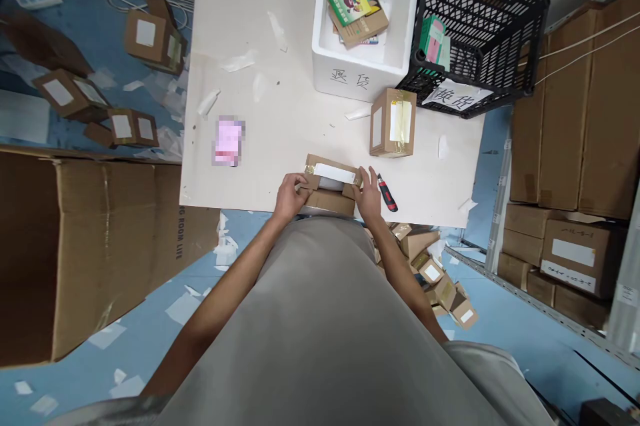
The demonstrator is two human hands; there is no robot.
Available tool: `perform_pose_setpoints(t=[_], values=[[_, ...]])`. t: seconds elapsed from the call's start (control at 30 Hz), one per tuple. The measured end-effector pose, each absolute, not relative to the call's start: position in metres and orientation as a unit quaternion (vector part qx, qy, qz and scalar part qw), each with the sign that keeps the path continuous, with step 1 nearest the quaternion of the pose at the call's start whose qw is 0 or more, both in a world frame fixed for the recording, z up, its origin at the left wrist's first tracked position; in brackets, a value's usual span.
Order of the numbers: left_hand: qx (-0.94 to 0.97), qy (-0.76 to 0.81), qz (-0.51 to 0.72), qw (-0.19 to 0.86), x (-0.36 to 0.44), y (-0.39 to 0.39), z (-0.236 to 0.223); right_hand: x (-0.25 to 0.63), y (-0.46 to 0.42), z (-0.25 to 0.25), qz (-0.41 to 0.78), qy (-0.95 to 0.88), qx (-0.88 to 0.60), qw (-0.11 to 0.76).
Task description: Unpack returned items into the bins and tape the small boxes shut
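A small cardboard box (pixel 330 202) lies at the table's front edge against my body, with its top partly open and a white label on its far flap. Something pale shows in the gap, too little to name. My left hand (pixel 291 197) grips the box's left end, thumb and fingers at the flap. At the right end, my right hand (pixel 369 197) holds the other side of the box by its edge. A red and black utility knife (pixel 387 193) lies just right of my right hand. Farther back stands a taped cardboard box (pixel 393 123) with labels.
A white foam bin (pixel 333 83) holding several small packages stands at the back, beside a black plastic crate (pixel 500 56). A pixelated pink item (pixel 229 141) lies on the table (pixel 285 106) at left. Cardboard boxes (pixel 435 279) are heaped on the floor; a large carton (pixel 120 233) stands left.
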State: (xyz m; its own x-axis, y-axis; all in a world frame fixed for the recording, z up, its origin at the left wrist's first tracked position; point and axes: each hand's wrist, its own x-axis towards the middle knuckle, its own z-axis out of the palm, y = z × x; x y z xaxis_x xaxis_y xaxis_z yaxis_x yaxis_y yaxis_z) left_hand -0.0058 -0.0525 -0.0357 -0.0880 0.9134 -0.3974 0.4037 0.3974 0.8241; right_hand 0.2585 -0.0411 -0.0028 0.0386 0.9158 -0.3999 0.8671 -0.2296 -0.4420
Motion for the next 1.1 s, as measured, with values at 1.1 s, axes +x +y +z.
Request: perform_pose_setpoints(t=[1.1], values=[[0.859, 0.429, 0.050, 0.273, 0.008, -0.027, -0.041, 0.236, 0.013, 0.001, 0.151, -0.809, -0.565, -0.065]])
